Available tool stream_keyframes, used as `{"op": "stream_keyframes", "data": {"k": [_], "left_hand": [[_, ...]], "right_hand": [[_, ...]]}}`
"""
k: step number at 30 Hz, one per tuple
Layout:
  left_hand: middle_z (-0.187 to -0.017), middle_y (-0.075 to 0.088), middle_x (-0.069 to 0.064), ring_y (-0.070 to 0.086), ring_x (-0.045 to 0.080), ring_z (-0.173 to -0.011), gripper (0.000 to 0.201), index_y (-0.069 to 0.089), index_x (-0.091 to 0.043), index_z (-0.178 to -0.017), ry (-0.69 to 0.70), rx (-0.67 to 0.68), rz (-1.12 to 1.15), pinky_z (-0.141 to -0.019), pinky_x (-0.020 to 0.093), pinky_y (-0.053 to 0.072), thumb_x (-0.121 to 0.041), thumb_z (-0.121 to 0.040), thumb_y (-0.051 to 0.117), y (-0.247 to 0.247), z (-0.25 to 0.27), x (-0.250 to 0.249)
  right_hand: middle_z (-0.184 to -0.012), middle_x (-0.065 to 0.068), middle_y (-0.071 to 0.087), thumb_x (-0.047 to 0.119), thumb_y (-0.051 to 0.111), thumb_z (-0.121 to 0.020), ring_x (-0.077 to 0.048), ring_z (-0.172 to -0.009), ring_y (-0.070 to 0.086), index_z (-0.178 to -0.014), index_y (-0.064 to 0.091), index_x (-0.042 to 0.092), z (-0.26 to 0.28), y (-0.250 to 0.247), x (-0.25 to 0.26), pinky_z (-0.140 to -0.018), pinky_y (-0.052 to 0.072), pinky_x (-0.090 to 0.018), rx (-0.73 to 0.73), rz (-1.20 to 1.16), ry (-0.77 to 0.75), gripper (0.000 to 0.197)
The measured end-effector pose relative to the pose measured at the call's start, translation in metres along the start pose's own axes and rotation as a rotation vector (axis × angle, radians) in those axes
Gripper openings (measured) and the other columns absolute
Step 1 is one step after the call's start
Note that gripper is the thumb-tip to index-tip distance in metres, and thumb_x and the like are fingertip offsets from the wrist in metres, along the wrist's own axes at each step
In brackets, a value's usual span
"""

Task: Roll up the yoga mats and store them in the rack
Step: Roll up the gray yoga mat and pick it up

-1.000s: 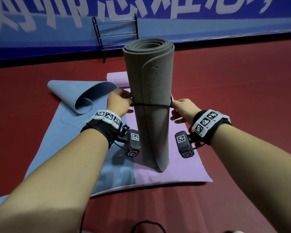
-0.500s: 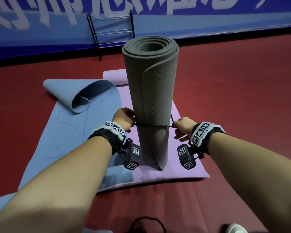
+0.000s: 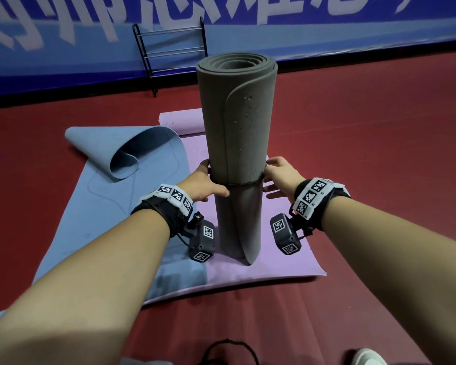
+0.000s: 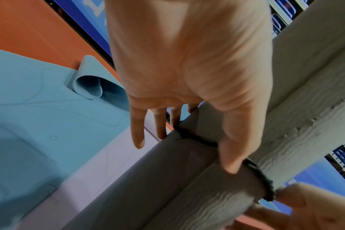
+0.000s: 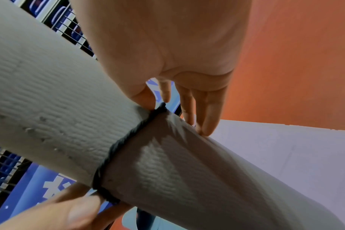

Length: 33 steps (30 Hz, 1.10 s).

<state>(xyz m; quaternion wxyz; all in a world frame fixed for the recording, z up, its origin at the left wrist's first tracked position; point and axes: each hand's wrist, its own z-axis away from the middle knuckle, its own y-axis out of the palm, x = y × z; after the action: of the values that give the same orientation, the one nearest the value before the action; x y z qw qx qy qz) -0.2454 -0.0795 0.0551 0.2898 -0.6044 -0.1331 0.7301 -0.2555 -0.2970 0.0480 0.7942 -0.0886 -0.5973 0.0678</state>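
A grey rolled yoga mat [image 3: 237, 127] stands upright on the purple mat [image 3: 287, 259]. A black elastic band [image 3: 245, 183] rings it a little below mid-height and lies snug on the roll. My left hand [image 3: 206, 185] is at the roll's left side, its thumb lying flat on the band [image 4: 197, 140] and its fingers straight behind the roll [image 4: 187, 186]. My right hand [image 3: 279, 177] is at the right side. Its thumb and forefinger pinch the band [image 5: 112, 155] where it rounds the roll [image 5: 49, 93], and its other fingers are straight.
A blue mat [image 3: 103, 193] lies flat at the left with its far corner curled over. The black metal rack [image 3: 174, 46] stands at the blue wall beyond. Another black band [image 3: 229, 349] lies on the red floor by my feet, near a white shoe [image 3: 366, 358].
Both hands slid the band down the roll, then a little back up. The left fingers have uncurled from their pinch and the band now sits tight on the roll.
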Motion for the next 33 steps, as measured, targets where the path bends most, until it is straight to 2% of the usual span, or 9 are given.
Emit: {"op": "stream_keyframes", "data": {"k": [2, 6, 10, 14, 19, 22, 25, 28, 33], "left_hand": [[-0.133, 0.048, -0.006, 0.056, 0.024, -0.116, 0.106, 0.024, -0.024, -0.150, 0.031, 0.013, -0.007, -0.093, 0.047, 0.055, -0.027, -0.068, 0.091, 0.004, -0.004, 0.002], [-0.142, 0.044, -0.001, 0.049, 0.021, -0.128, 0.141, 0.023, -0.040, -0.148, 0.083, -0.072, -0.023, -0.108, 0.045, 0.046, -0.068, -0.030, 0.093, 0.010, -0.018, 0.012], [-0.142, 0.043, -0.001, 0.047, 0.017, -0.130, 0.138, 0.022, -0.028, -0.151, 0.241, -0.224, 0.049, -0.111, 0.039, 0.043, -0.055, -0.036, 0.094, -0.003, -0.019, -0.011], [-0.143, 0.045, -0.007, 0.045, 0.005, -0.129, 0.125, 0.020, -0.025, -0.153, 0.437, -0.267, 0.113, -0.108, 0.019, 0.039, -0.026, -0.054, 0.097, -0.029, -0.014, -0.044], [-0.138, 0.049, -0.003, 0.048, 0.016, -0.128, 0.132, 0.026, -0.042, -0.148, 0.382, -0.331, -0.080, -0.108, 0.042, 0.044, -0.057, -0.034, 0.092, -0.043, -0.001, -0.063], [-0.130, 0.050, 0.004, 0.050, 0.026, -0.123, 0.128, 0.026, -0.048, -0.144, 0.294, -0.338, -0.243, -0.104, 0.045, 0.045, -0.065, -0.031, 0.086, -0.037, 0.010, -0.064], [-0.126, 0.051, 0.004, 0.051, 0.031, -0.121, 0.123, 0.024, -0.050, -0.141, 0.234, -0.393, -0.358, -0.102, 0.048, 0.045, -0.069, -0.034, 0.080, -0.027, 0.018, -0.057], [-0.121, 0.051, 0.008, 0.053, 0.035, -0.118, 0.122, 0.020, -0.048, -0.143, 0.200, -0.456, -0.455, -0.100, 0.049, 0.043, -0.070, -0.040, 0.082, -0.021, 0.018, -0.053], [-0.122, 0.050, 0.014, 0.051, 0.039, -0.117, 0.125, 0.019, -0.043, -0.148, 0.128, -0.445, -0.651, -0.096, 0.050, 0.042, -0.073, -0.043, 0.081, -0.029, 0.002, -0.047]], "right_hand": [[-0.094, -0.005, 0.059, 0.012, 0.047, -0.085, -0.025, -0.073, 0.060, -0.129, 0.051, 0.030, 0.002, 0.001, 0.003, -0.060, 0.054, -0.031, 0.025, 0.028, -0.030, 0.047], [-0.090, -0.009, 0.056, 0.003, 0.047, -0.080, -0.021, -0.075, 0.052, -0.119, 0.063, 0.022, 0.006, 0.001, 0.015, -0.052, 0.051, -0.025, 0.046, -0.063, -0.075, 0.046], [-0.084, -0.012, 0.052, 0.006, 0.048, -0.078, -0.026, -0.069, 0.050, -0.111, 0.064, 0.012, 0.006, 0.000, 0.038, -0.056, 0.049, -0.033, 0.045, -0.106, -0.151, 0.037], [-0.090, -0.012, 0.055, 0.017, 0.047, -0.079, -0.031, -0.066, 0.061, -0.106, 0.056, 0.010, 0.006, 0.004, 0.059, -0.061, 0.051, -0.036, 0.079, -0.168, -0.179, 0.030], [-0.086, -0.010, 0.062, 0.029, 0.046, -0.075, -0.033, -0.073, 0.069, -0.100, 0.055, 0.012, 0.008, 0.012, 0.053, -0.070, 0.055, -0.036, 0.176, -0.244, -0.112, 0.032], [-0.088, -0.013, 0.066, 0.028, 0.046, -0.074, -0.033, -0.077, 0.071, -0.105, 0.058, 0.010, 0.011, 0.017, 0.040, -0.075, 0.055, -0.038, 0.187, -0.242, -0.065, 0.038], [-0.095, -0.014, 0.064, 0.020, 0.045, -0.081, -0.030, -0.073, 0.070, -0.115, 0.059, 0.007, 0.011, 0.017, 0.030, -0.070, 0.057, -0.036, 0.124, -0.197, -0.076, 0.039], [-0.096, -0.011, 0.063, 0.018, 0.048, -0.088, -0.025, -0.072, 0.070, -0.128, 0.050, 0.016, 0.007, 0.012, 0.029, -0.066, 0.058, -0.035, 0.069, -0.189, -0.114, 0.040], [-0.115, -0.016, 0.060, 0.020, 0.056, -0.087, -0.027, -0.076, 0.070, -0.145, 0.027, 0.031, -0.013, -0.007, 0.032, -0.070, 0.060, -0.043, -0.062, -0.248, -0.138, 0.066]]}}
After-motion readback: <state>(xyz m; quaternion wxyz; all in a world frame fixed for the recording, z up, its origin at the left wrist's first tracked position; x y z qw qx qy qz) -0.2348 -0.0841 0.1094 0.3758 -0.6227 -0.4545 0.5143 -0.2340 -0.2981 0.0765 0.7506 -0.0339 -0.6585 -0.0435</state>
